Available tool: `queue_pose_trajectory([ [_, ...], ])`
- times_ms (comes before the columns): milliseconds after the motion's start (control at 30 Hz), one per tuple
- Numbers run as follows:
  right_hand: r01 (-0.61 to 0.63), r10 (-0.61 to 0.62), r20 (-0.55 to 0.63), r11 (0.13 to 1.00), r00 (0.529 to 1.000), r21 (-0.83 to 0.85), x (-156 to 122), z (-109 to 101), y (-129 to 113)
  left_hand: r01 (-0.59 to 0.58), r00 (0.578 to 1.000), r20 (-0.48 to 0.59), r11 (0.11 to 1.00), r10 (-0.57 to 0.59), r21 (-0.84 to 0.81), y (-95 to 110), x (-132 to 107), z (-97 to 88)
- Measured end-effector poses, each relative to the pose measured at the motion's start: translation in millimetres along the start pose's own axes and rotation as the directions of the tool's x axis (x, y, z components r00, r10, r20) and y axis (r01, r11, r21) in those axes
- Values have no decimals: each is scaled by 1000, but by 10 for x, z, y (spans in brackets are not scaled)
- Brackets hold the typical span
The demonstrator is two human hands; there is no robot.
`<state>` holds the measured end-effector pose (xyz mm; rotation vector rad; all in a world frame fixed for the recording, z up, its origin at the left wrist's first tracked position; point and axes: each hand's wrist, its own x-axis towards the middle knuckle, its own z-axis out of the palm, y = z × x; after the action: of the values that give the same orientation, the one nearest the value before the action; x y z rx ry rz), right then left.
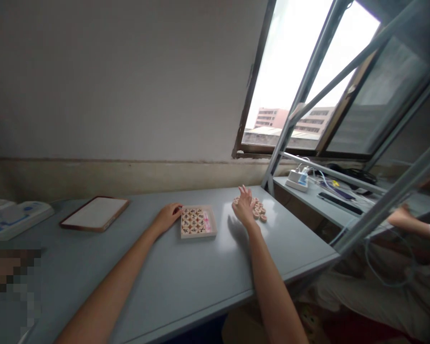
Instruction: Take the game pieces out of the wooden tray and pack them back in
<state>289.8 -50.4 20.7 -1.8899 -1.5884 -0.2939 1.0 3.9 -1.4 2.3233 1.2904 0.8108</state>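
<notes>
Currently both bare arms are reaching out over a grey table. The left hand is resting against the left side of a small shallow box, fingers loosely curled and touching its rim; whether they are actually pinching the rim I cannot tell. Round wooden discs are lying in neat rows inside the box, with an unfilled strip at its right end. The right hand is hovering with fingers spread wide and nothing visibly held, just over a loose heap of the same discs, which is sitting to the right of the box and apart from it. Risk as I am judging it: the heap is lying close to the table's far right corner, so a careless sweep of that spread hand could be sending discs rolling off the edge; a nudge from the left hand could also be sliding the light box and upsetting the rows. A flat framed board is lying well off to the left. Another person's hand is working at the next bench.
</notes>
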Motion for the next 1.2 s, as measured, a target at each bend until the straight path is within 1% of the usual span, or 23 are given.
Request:
queue_pose_trajectory([
  [67, 182, -181, -20, 980, 983, 76, -12, -14, -225, 3, 1000, -1, 1000, -3, -5, 18, -9, -11],
  [100, 276, -278, 5, 955, 961, 112, -21, -16, -345, 0, 1000, -5, 1000, 0, -8, 28, -14, -16],
  [133, 359, -371, 61, 922, 927, 146, -32, -13, -459, -1, 1000, -10, 1000, 1, -11, 35, -17, -20],
  [200, 478, -514, 229, 856, 826, 198, -50, 8, -640, 7, 1000, -20, 1000, -8, -27, 40, -12, -25],
  [233, 511, -552, 308, 834, 775, 209, -52, 24, -706, 20, 1000, -20, 999, -21, -41, 36, -5, -28],
  [267, 530, -568, 368, 822, 736, 208, -49, 43, -757, 39, 999, -14, 998, -40, -58, 28, 6, -32],
  [300, 541, -570, 408, 818, 713, 197, -39, 62, -797, 63, 998, -6, 995, -63, -79, 18, 17, -39],
  [400, 581, -575, 440, 802, 690, 138, 29, 116, -886, 109, 994, -4, 989, -109, -100, -1, 26, -79],
  [467, 633, -601, 446, 768, 663, 95, 96, 146, -942, 107, 993, -53, 994, -107, -11, 11, -3, -118],
  [533, 677, -619, 446, 735, 646, 40, 165, 174, -994, 97, 990, -120, 985, -81, 140, 41, -49, -158],
  [600, 691, -619, 435, 723, 654, -10, 224, 199, -1030, 89, 987, -155, 962, -51, 256, 77, -91, -186],
  [667, 669, -596, 420, 742, 684, -38, 262, 217, -1031, 88, 988, -151, 950, -44, 300, 102, -115, -198],
  [733, 619, -557, 400, 785, 728, -32, 271, 232, -989, 94, 989, -134, 947, -55, 307, 110, -118, -195],
  [900, 441, -439, 308, 895, 844, 67, 196, 287, -812, 123, 989, -109, 950, -95, 286, 89, -99, -168],
  [967, 383, -391, 298, 920, 871, 86, 169, 304, -786, 128, 989, -105, 950, -102, 286, 93, -99, -166],
  [1033, 350, -365, 287, 931, 886, 104, 163, 303, -788, 127, 990, -95, 951, -104, 280, 108, -104, -172],
  [1100, 311, -330, 223, 943, 917, 117, 175, 285, -783, 129, 991, -81, 955, -111, 266, 123, -108, -181],
  [1200, 178, -184, 66, 980, 981, 92, 204, 253, -694, 148, 989, -64, 955, -136, 257, 121, -104, -182],
])
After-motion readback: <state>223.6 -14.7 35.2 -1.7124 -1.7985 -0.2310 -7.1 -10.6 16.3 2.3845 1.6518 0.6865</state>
